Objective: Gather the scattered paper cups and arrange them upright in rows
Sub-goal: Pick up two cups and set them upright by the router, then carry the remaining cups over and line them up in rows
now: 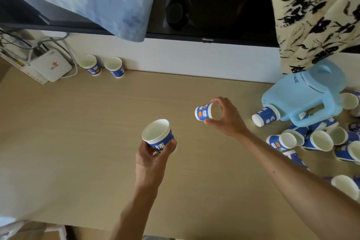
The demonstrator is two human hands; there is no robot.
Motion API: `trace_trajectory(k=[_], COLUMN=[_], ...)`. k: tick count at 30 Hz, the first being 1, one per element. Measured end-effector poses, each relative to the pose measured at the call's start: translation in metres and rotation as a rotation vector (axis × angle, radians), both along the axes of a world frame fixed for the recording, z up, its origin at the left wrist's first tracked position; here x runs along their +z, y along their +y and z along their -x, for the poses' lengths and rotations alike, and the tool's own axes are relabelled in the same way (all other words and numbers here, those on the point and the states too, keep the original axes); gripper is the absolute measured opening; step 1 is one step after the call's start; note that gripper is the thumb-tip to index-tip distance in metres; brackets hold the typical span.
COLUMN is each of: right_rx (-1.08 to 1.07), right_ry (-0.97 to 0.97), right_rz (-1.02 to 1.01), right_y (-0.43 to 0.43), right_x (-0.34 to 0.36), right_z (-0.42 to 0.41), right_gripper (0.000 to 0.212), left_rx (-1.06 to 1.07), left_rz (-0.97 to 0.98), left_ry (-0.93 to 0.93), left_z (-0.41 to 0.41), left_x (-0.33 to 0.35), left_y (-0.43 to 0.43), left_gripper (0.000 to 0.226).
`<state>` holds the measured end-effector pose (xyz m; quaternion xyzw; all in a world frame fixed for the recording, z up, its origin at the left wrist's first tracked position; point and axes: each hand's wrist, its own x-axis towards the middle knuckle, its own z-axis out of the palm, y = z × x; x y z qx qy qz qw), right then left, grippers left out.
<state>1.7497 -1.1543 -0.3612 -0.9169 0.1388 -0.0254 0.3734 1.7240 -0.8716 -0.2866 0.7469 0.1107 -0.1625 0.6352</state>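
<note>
Nearest, the left hand curls its fingers round the base of an upright cup, white inside with a blue printed wall, held above the table. A little farther, the right hand pinches a second cup by its rim, turned on its side, mouth to the right. Both look mid-carry from the heap of cups lying tumbled at the right beside a pale blue kettle. Next, the sideways cup needs righting, then both belong beside the two standing cups at the far wall, extending that row.
</note>
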Motion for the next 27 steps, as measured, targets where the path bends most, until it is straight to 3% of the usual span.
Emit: trace_trajectory(k=[4, 12, 18, 23, 27], right_rx=[-0.001, -0.136, -0.172, -0.155, -0.146], right_ry=[-0.015, -0.110, -0.103, -0.227, -0.303], right_rz=[-0.049, -0.128, -0.216, -0.266, -0.258], right_y=[0.028, 0.082, 0.124, 0.156, 0.181], right_x=[-0.005, -0.009, -0.019, -0.039, -0.063], right_z=[-0.013, -0.058, -0.123, -0.184, -0.233], right_gripper=[0.078, 0.060, 0.072, 0.063, 0.072], left_rx=[-0.002, 0.023, 0.024, 0.039, 0.046], left_rz=[-0.050, -0.034, -0.063, -0.068, -0.075], left_ry=[-0.006, -0.040, -0.088, -0.169, -0.205], left_z=[-0.028, -0.081, -0.132, -0.173, -0.188], left_x=[-0.011, -0.040, -0.067, -0.089, -0.108], left_y=[0.016, 0.043, 0.063, 0.081, 0.094], left_gripper=[0.041, 0.042, 0.047, 0.047, 0.049])
